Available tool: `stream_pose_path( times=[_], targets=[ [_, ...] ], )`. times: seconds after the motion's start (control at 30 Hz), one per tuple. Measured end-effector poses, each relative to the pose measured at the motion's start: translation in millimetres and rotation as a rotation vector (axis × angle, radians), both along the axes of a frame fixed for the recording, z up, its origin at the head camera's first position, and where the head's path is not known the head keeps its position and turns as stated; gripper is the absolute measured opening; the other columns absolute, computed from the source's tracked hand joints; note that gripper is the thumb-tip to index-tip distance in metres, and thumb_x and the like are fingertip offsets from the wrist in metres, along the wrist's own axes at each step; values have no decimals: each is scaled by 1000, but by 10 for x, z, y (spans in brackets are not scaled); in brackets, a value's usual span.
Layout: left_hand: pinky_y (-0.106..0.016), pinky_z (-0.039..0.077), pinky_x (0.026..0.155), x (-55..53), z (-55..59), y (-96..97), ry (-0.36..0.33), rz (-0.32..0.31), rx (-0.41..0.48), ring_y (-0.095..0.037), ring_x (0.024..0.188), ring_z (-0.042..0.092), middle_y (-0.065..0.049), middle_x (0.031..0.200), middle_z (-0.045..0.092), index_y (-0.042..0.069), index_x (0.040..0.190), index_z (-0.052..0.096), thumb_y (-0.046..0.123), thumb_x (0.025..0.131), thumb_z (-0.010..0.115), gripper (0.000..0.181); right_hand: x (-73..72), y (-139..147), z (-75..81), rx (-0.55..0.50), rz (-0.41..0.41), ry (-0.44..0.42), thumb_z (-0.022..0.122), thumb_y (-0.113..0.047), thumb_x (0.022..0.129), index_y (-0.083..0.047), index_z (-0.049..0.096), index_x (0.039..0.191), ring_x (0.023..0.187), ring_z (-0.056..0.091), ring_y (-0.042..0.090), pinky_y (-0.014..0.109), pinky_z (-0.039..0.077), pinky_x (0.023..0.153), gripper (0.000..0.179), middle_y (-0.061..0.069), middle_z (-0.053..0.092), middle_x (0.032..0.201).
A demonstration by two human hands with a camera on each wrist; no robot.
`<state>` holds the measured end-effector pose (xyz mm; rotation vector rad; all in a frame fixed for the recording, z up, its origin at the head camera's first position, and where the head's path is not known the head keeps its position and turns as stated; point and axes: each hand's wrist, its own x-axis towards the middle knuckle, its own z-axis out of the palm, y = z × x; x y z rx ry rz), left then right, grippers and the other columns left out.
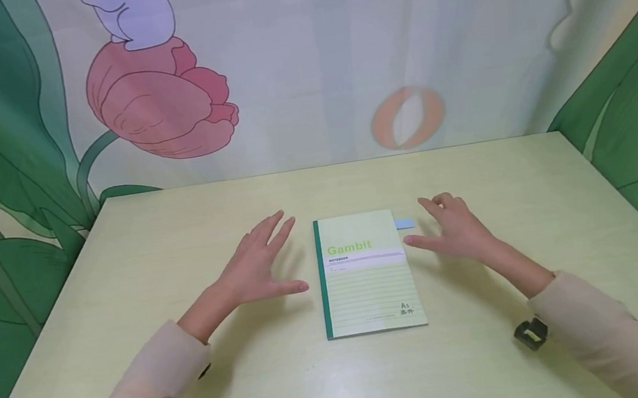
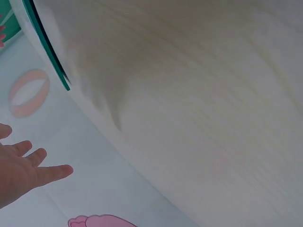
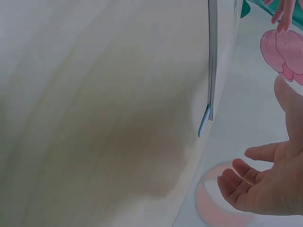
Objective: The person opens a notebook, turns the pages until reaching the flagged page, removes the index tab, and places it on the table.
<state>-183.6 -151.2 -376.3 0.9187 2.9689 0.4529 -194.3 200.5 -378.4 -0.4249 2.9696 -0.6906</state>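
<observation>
A closed notebook (image 1: pixel 372 292) with a pale green cover, the word "Gambit" and a dark green spine lies flat in the middle of the table. From its right edge, near the top, sticks out a light blue tab (image 1: pixel 404 223). My left hand (image 1: pixel 255 266) hovers left of the spine, fingers spread and thumb pointing at the notebook, not touching it. On the other side my right hand (image 1: pixel 457 228) is held over the table, thumb close to the right edge, fingers loosely bent, nothing in it. The left wrist view shows the notebook's green spine (image 2: pixel 47 45) edge-on.
The pale wooden table (image 1: pixel 319 391) reaches back to a light curtain (image 1: pixel 302 61) printed with flowers, leaves and a rabbit. A black strap-like piece (image 1: pixel 531 334) hangs at the right sleeve cuff.
</observation>
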Motion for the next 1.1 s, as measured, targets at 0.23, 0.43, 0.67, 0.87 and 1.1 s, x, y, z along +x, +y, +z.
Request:
stream_pose_path(
  times=[0.23, 0.43, 0.67, 0.87, 1.1],
  targets=[
    [-60, 16, 100, -22, -74, 123, -91, -25, -67, -31, 136, 10, -10, 152, 6, 14, 147, 12, 64, 66, 67, 110, -2, -80, -127, -13, 27, -140, 61, -53, 80, 8, 26, 139, 117, 26, 42, 53, 33, 90, 92, 28, 29, 131],
    [-61, 15, 99, -33, -122, 212, -170, -46, -134, -31, 136, 7, -10, 152, 3, 14, 148, 9, 66, 65, 66, 112, 21, -145, -191, 49, 55, -170, 60, -55, 79, 6, 28, 139, 115, 28, 40, 53, 32, 88, 92, 26, 32, 130],
    [-65, 15, 97, -35, -148, 306, -244, -64, -177, -33, 136, 6, -11, 152, 2, 15, 148, 11, 66, 65, 66, 112, 46, -191, -230, 116, 87, -169, 58, -58, 78, 3, 33, 138, 118, 26, 42, 58, 29, 86, 89, 25, 28, 136],
    [-65, 14, 97, -35, -186, 379, -292, -63, -232, -33, 136, 5, -11, 152, 4, 17, 147, 14, 69, 65, 64, 110, 64, -231, -235, 155, 124, -186, 56, -58, 80, -1, 33, 139, 122, 22, 43, 61, 26, 87, 85, 24, 22, 140],
    [-63, 9, 99, -40, -243, 410, -330, -51, -297, -30, 137, 1, -7, 152, 1, 21, 147, 14, 69, 66, 62, 107, 86, -265, -249, 132, 138, -228, 53, -57, 83, 1, 26, 142, 126, 14, 45, 64, 19, 92, 87, 25, 16, 144]
  ],
)
